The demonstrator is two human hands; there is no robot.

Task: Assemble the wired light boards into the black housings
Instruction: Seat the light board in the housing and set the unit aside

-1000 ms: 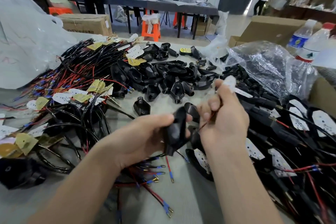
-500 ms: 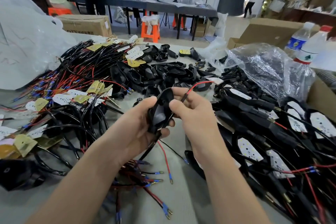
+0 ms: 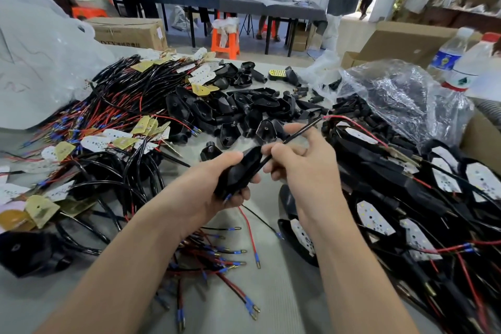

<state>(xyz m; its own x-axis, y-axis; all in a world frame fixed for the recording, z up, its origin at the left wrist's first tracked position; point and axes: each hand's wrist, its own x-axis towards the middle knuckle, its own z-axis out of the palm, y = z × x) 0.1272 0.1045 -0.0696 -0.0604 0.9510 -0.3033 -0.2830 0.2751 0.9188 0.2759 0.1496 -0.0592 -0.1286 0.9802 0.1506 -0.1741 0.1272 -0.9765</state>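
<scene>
My left hand (image 3: pixel 208 190) grips a black housing (image 3: pixel 241 168) above the middle of the table. My right hand (image 3: pixel 303 163) pinches a black sleeved cable (image 3: pixel 301 131) right at the housing's upper end; the cable runs up and right to a red wire. Thin red and black leads with blue terminals (image 3: pixel 250 236) hang out below the housing. A heap of empty black housings (image 3: pixel 244 111) lies behind my hands. Wired light boards (image 3: pixel 108 127) are piled at the left. Housings with white boards fitted (image 3: pixel 444 184) are stacked at the right.
A white plastic bag (image 3: pixel 35 57) fills the far left. A clear bag with black parts (image 3: pixel 401 95), two water bottles (image 3: pixel 471 62) and cardboard boxes (image 3: pixel 401 40) stand at the right. Loose wires (image 3: pixel 217 257) lie on the grey table near me. People work at a table behind.
Both hands rose from low over the table and the housing turned more upright. My right hand shifted from pulling wires at the housing's side to pinching the cable at its upper end.
</scene>
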